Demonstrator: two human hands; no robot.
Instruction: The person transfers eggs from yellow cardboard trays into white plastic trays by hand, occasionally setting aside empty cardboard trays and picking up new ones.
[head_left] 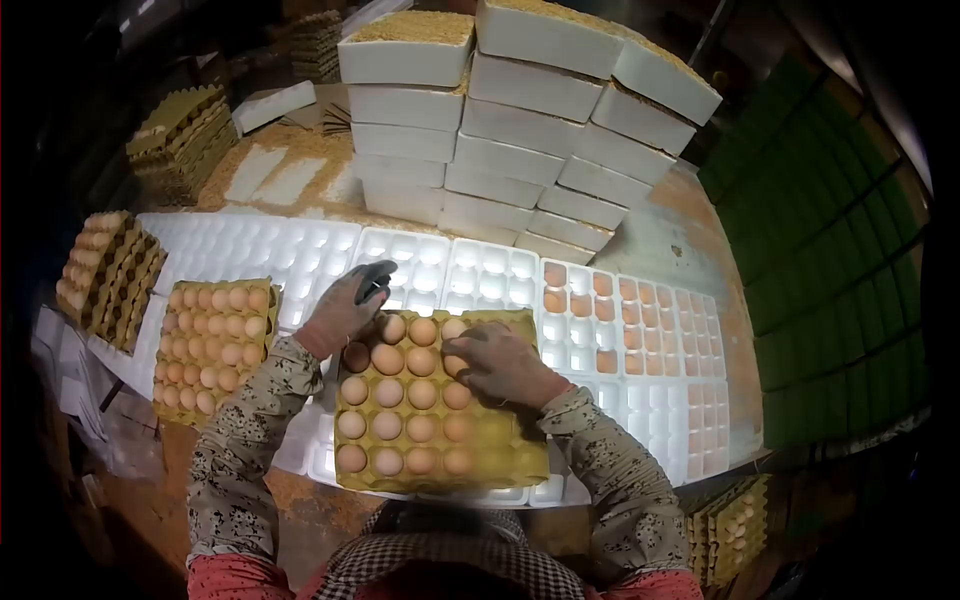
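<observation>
A yellowish egg tray (510,465) lies in front of me, tilted a little, with brown eggs (421,395) in its left and middle columns and bare cups along its right side. My right hand (500,365), in a greyish glove, reaches over the tray's upper right part, its fingers curled round an egg (455,366). Just past the tray's upper left corner is my left hand (343,312), also gloved. Its fingers are bent together beside a small dark shape at the fingertips, which I cannot make out.
White foam trays (490,275) run across the table, those at the right holding eggs (640,315). Foam boxes (405,105) topped with sawdust-like material are stacked behind. At the left are a full egg tray (212,345) and a tray stack (115,270). Green panels (815,260) stand right.
</observation>
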